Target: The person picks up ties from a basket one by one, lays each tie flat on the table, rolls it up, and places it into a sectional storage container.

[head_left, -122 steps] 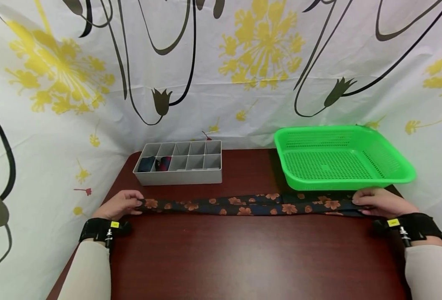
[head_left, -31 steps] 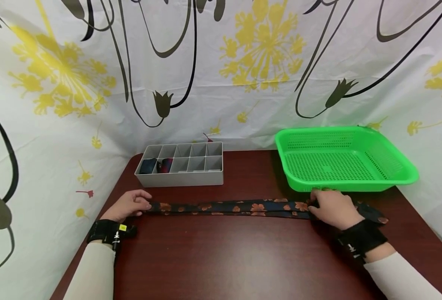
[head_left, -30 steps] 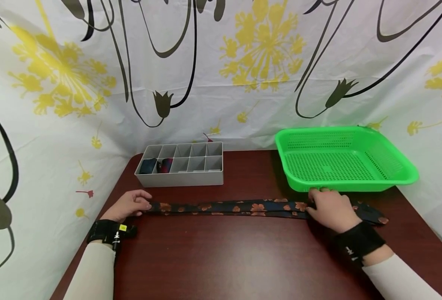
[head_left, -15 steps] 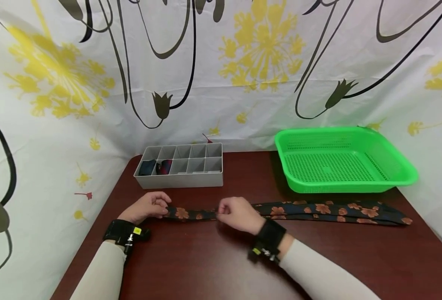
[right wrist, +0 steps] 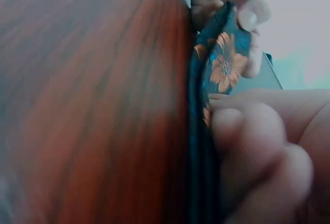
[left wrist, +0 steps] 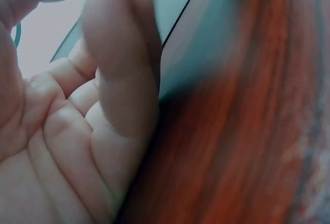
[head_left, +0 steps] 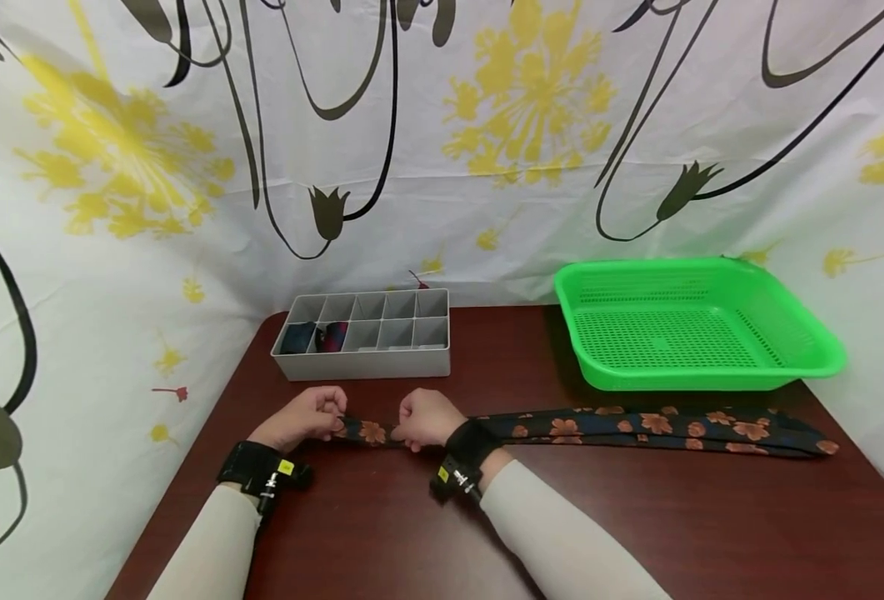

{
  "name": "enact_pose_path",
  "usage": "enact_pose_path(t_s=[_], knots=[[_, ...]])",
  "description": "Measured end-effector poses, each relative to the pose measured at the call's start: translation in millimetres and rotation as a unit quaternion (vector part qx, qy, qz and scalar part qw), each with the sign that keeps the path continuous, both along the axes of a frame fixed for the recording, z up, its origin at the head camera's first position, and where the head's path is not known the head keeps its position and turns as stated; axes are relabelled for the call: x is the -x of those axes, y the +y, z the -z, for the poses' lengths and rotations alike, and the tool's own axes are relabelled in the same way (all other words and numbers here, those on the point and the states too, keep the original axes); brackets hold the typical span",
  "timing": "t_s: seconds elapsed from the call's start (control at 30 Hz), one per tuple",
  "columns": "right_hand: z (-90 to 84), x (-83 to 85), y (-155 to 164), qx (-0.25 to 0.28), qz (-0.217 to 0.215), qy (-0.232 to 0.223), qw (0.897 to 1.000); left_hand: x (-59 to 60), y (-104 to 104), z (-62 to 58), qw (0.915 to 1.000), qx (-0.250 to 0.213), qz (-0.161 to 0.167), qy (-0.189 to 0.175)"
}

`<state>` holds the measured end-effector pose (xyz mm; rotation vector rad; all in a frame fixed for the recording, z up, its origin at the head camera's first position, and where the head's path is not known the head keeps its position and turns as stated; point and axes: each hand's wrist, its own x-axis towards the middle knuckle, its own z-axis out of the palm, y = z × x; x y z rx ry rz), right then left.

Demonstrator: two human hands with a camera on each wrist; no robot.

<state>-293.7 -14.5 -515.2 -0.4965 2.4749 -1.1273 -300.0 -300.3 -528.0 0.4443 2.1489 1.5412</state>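
A dark necktie with orange flowers lies lengthwise across the table, doubled into layers, its wide pointed tip at the far right. My left hand pinches its left end between thumb and fingers. Just to the right, my right hand has its fingers curled and grips the tie, a short flowered stretch showing between both hands. Seen from the right wrist, that stretch of necktie rises toward the left thumb, with the right fingers against its side. The left wrist view mostly shows the left fingers, the tie almost hidden.
Behind the hands stands a grey divided box; two front-left compartments hold rolled fabric, one dark blue, one red and blue. A green perforated basket sits back right, close behind the tie. Patterned cloth hangs around the table.
My right hand has let go of the tie's right end and travelled left along it, close to my left hand. My left hand and the tie's left end have shifted slightly right.
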Motion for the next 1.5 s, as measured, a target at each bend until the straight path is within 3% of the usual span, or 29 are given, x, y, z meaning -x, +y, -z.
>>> enact_pose_path(t_s=[0.17, 0.43, 0.6, 0.7, 0.9, 0.97, 1.1, 1.2, 1.27, 1.37, 1.5], knots=[[-4.0, -3.0, 6.5, 0.001, 0.006, -0.010, 1.000, -1.7, 1.6, -0.1, 0.9999, -0.010, -0.006, 0.001], [-0.1, -2.9, 6.8, 0.000, 0.022, -0.012, 1.000, -1.0, 11.6, 2.2, 0.9962, -0.085, 0.013, -0.017], [0.4, -2.8, 5.1, -0.018, 0.024, 0.019, 0.999, -0.8, 18.8, -2.6, 0.9956, -0.093, 0.004, 0.011], [-2.2, -2.6, 4.8, -0.021, 0.028, 0.030, 0.999, 1.2, 18.8, -5.6, 0.9966, -0.077, -0.015, 0.025], [-9.0, -2.6, 5.7, -0.025, 0.026, 0.019, 0.999, 6.5, 17.1, -8.6, 0.9966, 0.016, -0.073, 0.036], [-8.8, -2.8, 5.8, -0.031, 0.025, 0.019, 0.999, 5.6, 16.7, -9.4, 0.9957, 0.025, -0.082, 0.035], [-7.6, -3.8, 5.7, -0.032, 0.024, 0.022, 0.999, 0.6, 18.3, -12.4, 0.9975, -0.043, -0.051, 0.024], [-6.0, -3.3, 6.1, -0.030, 0.024, 0.026, 0.999, -2.7, 27.1, -15.8, 0.9943, -0.103, -0.021, 0.013], [-4.6, -2.3, 6.4, -0.025, 0.028, 0.028, 0.999, -3.8, 36.1, -16.3, 0.9926, -0.120, -0.015, 0.010], [-2.3, -0.3, 5.4, -0.020, 0.036, 0.026, 0.999, -6.1, 50.1, -13.9, 0.9941, -0.104, -0.011, 0.026], [-0.5, 1.6, 3.4, -0.021, 0.042, 0.025, 0.999, -10.4, 63.3, -11.3, 0.9953, -0.062, -0.001, 0.074]])
